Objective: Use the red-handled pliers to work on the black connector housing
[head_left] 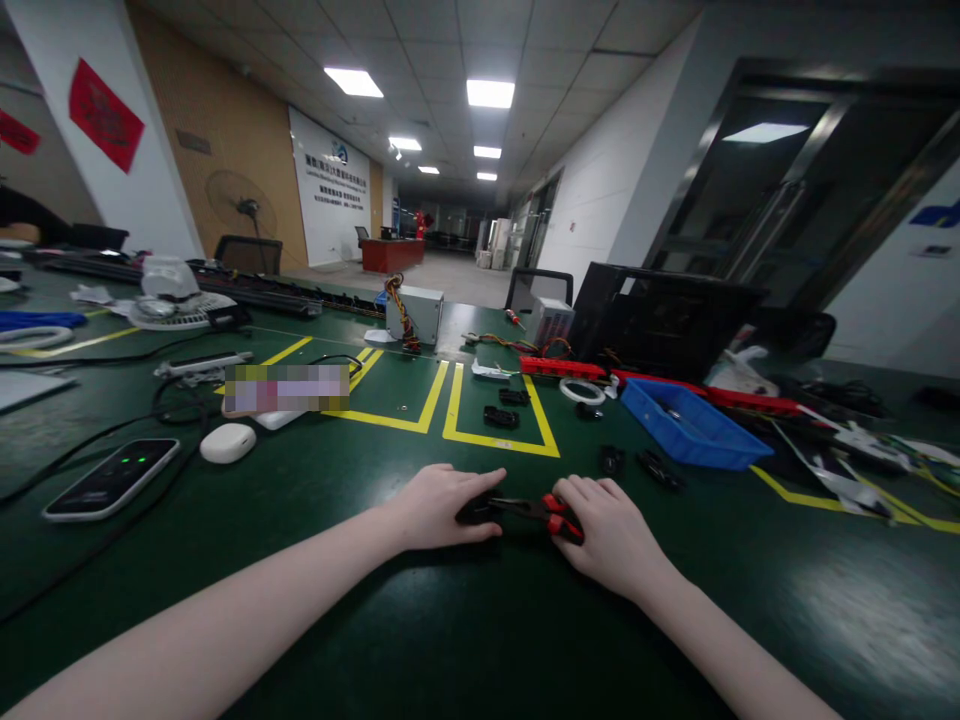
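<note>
Both of the person's hands are resting on the green table, close to its near edge and almost touching one another. The right hand is curling its fingers around the red handles of a pair of pliers, which is lying low over the table between the hands with its dark nose pointing left. The left hand is pinching a small black part between thumb and narrowed fingers, right at the nose of the pliers; whether the nose is biting it I cannot tell. Beyond the hands, more black clips are sitting inside yellow tape lines, a blue tray is lying to the right, and a phone and a white case are lying well off to the left.
</note>
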Action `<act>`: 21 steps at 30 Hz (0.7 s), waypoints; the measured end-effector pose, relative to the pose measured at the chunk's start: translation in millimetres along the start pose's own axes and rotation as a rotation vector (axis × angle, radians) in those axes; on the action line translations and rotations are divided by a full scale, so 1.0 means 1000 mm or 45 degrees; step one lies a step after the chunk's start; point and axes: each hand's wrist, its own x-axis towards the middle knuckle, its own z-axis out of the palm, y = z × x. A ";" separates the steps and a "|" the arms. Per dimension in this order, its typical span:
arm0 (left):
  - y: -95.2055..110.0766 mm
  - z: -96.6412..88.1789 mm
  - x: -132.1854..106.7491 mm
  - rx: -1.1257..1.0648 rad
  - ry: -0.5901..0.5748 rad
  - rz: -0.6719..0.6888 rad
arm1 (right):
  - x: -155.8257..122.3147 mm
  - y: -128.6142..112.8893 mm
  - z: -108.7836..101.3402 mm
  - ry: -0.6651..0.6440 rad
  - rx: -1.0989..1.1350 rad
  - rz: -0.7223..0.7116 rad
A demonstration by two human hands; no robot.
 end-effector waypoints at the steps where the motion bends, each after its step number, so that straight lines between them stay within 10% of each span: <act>1: 0.000 0.000 0.000 0.020 -0.003 -0.033 | 0.000 0.001 0.000 0.019 -0.006 -0.007; 21: 0.000 -0.001 0.003 0.080 -0.071 0.142 | 0.007 -0.003 0.013 0.264 -0.071 -0.136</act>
